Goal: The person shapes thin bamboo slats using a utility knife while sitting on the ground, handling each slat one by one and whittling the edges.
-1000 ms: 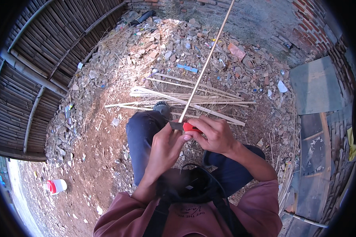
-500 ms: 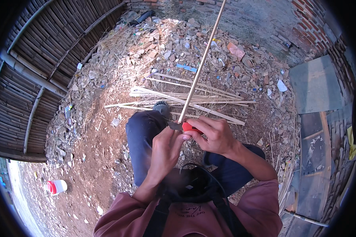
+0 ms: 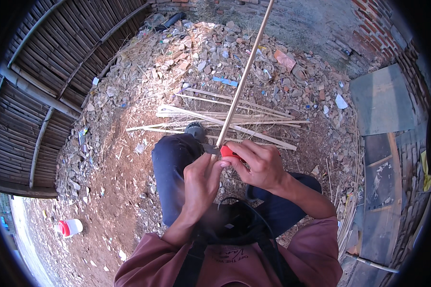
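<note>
A long pale bamboo strip [image 3: 242,83] slants up and away from my hands to the top edge of the view. Its near end is pinched between the thumb and fingers of my left hand [image 3: 200,184]. My right hand [image 3: 262,165] is closed around the red handle [image 3: 229,152] of a knife. The dark knife blade [image 3: 209,149] points left and lies across the strip just above my left fingertips. My right thumb rests close to my left thumb. Whether the blade has cut into the strip is too small to tell.
More bamboo strips [image 3: 268,137] lie crossed on the ground beyond my knees. Rubble [image 3: 201,48] spreads up to a brick wall [image 3: 292,28]. A bamboo-slat wall [image 3: 86,33] stands left, boards [image 3: 385,100] lean right, and a white jug with a red lid [image 3: 72,227] sits lower left.
The knife blade has shifted slightly up along the strip and changed its tilt. A little of the strip now shows below it. My hands have barely moved otherwise.
</note>
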{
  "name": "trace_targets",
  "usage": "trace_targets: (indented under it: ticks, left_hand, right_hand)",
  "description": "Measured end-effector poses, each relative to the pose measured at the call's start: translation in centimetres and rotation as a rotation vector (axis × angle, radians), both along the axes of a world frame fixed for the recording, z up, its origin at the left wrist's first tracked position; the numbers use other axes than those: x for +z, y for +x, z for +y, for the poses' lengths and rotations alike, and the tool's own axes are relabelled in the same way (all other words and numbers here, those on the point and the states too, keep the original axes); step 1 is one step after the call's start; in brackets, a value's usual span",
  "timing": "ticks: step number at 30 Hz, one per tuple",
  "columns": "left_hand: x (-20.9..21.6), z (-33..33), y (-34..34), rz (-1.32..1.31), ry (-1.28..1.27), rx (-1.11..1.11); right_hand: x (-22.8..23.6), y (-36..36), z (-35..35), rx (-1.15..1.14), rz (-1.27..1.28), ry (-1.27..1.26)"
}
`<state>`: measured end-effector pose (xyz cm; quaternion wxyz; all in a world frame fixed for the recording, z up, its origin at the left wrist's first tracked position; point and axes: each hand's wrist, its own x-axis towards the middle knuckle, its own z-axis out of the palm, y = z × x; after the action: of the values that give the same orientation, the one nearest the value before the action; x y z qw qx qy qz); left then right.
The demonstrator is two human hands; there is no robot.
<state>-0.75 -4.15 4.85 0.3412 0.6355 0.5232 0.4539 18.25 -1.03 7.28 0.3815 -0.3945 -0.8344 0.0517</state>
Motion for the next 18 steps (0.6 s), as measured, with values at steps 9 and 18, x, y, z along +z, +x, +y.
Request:
trace_targets:
  ticks: [9,18]
  left_hand:
    - [0.9,0.0,0.8,-0.110,-0.039,0.028]
    - [1.4,0.2,0.7,-0.029,-0.027,0.085]
  right_hand:
    - [0.2,-0.2,-0.3,-0.058,-0.024,0.008]
    - [0.5,0.3,0.1,-0.106,-0.053,0.011]
